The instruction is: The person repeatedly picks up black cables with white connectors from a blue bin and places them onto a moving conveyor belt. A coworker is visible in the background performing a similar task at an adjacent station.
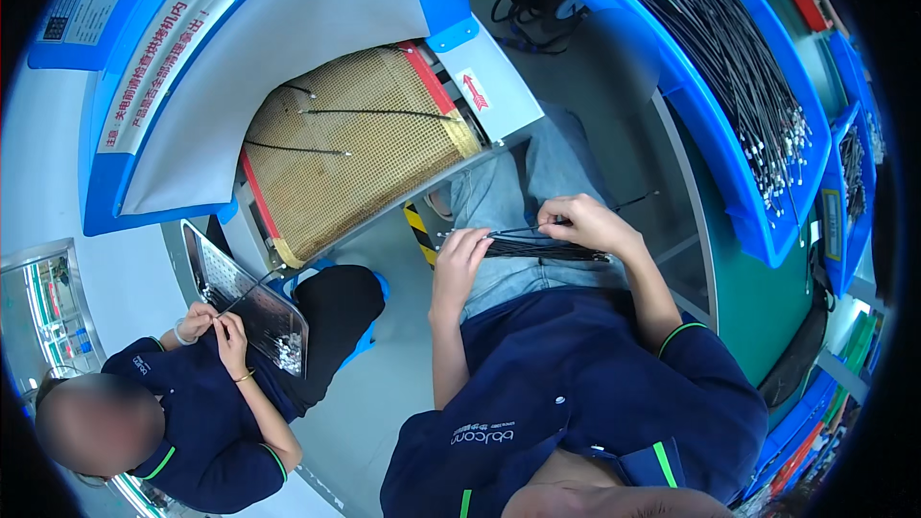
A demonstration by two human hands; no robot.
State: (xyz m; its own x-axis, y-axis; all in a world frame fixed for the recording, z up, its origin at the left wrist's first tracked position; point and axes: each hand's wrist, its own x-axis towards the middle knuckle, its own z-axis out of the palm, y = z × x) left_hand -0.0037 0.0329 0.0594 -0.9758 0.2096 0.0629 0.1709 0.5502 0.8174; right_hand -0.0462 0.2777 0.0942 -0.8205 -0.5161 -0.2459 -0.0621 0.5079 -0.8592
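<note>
A bundle of thin black cables (552, 251) with small end connectors lies across my lap on the jeans. My left hand (459, 267) is closed around its left end, fingertips at the connectors. Just above the bundle, my right hand (582, 221) pinches a single black cable (513, 231). One end of that cable reaches to my left fingertips, and a length sticks out to the right past my right hand. What my left fingers press beneath them is partly hidden.
Ahead, a machine's tan mesh conveyor belt (355, 168) carries several black cables (374, 113). A blue bin (662, 67) full of cables stands at right on a green table (753, 326). At left, a co-worker handles a cable over a tray (206, 254).
</note>
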